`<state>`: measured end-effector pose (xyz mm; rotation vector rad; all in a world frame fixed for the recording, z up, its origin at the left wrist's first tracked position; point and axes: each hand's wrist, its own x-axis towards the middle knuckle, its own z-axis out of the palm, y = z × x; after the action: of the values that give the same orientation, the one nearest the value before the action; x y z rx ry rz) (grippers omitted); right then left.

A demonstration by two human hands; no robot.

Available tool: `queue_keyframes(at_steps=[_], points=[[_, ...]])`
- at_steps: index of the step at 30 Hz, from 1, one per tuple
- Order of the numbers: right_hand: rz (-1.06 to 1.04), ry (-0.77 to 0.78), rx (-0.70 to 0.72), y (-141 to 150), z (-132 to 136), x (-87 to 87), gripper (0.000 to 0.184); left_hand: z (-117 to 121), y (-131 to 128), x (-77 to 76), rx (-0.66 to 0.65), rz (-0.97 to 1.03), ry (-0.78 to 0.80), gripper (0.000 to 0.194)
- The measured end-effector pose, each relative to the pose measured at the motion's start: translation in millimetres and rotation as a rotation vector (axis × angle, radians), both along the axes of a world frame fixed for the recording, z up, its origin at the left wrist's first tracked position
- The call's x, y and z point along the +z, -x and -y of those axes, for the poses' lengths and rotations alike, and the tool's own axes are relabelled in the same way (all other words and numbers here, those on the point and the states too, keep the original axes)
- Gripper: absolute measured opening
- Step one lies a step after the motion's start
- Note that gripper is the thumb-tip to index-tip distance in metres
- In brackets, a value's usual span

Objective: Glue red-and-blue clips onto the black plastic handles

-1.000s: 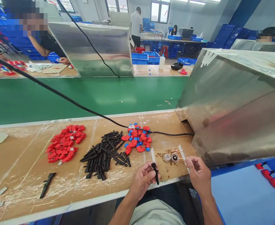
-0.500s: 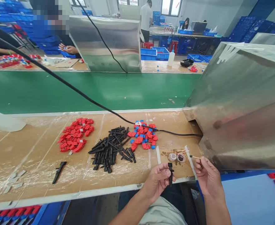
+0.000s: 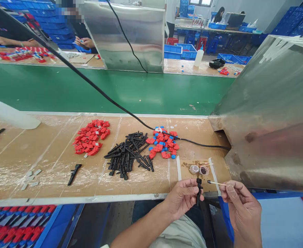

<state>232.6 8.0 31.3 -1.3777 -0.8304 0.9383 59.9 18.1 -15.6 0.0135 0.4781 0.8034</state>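
Note:
Between the thumb and fingers of my left hand (image 3: 183, 198) a black plastic toy gun part (image 3: 198, 193) stands nearly upright over the table's front edge. My right hand (image 3: 240, 203) pinches a cotton swab (image 3: 218, 183) whose dark tip points left, a short gap from the black part. Behind my hands sit a small clear cup (image 3: 194, 169) and a small cup of dark liquid (image 3: 204, 170), with wet spots around them. Left of these lie a heap of black parts (image 3: 127, 155) and a pile of red and blue pieces (image 3: 164, 143).
A red pile (image 3: 91, 137), one lone black part (image 3: 74, 174) and grey chips (image 3: 30, 178) lie leftward. A black cable (image 3: 110, 99) crosses above the table to the metal box (image 3: 264, 124) at right. Beyond the green belt (image 3: 110, 89), co-workers sit. A blue tray (image 3: 53, 224) holds assembled pieces lower left.
The view has tilted down and shifted left, so more of the tray shows. The swab's tip has come nearer the black part and now lies more level. Both hands keep their hold.

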Motion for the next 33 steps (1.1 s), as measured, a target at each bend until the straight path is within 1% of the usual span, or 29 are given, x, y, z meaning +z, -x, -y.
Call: queue_keyframes(at_steps=[4,8,11,15,17,22,25,28,31,33], points=[[0.190,-0.024,0.051,-4.0,9.5,-7.2,0.040,1.4,0.3,-2.1,0.016,0.025,-0.005,0.042],[0.277,0.002,0.084,-7.9,11.3,-13.3,0.037,2.5,0.5,-4.5,0.028,0.030,-0.019,0.040],[0.332,0.020,0.083,-2.7,12.2,-9.5,0.037,2.5,0.6,-5.6,0.031,0.024,-0.022,0.041],[0.401,0.063,0.038,9.1,17.4,-1.0,0.036,2.2,0.4,-7.3,0.033,0.014,-0.020,0.044],[0.439,0.058,0.032,10.4,19.7,-1.4,0.034,2.3,0.4,-8.0,0.033,0.013,-0.020,0.044],[0.562,-0.021,0.114,-1.1,19.6,-13.5,0.029,3.2,1.4,-7.9,0.030,0.016,-0.019,0.043],[0.633,-0.054,0.141,-5.8,18.6,-16.7,0.024,3.5,2.1,-7.4,0.035,0.012,-0.015,0.045],[0.748,-0.121,0.189,-4.6,17.7,-12.8,0.017,3.7,2.7,-6.6,0.053,0.007,-0.017,0.046],[0.910,-0.247,0.223,-0.4,15.6,-5.7,0.010,3.9,3.7,-5.5,0.071,0.007,-0.017,0.044],[1.026,-0.339,0.238,2.6,13.7,-1.1,0.009,4.0,4.3,-4.9,0.081,0.001,-0.014,0.043]])
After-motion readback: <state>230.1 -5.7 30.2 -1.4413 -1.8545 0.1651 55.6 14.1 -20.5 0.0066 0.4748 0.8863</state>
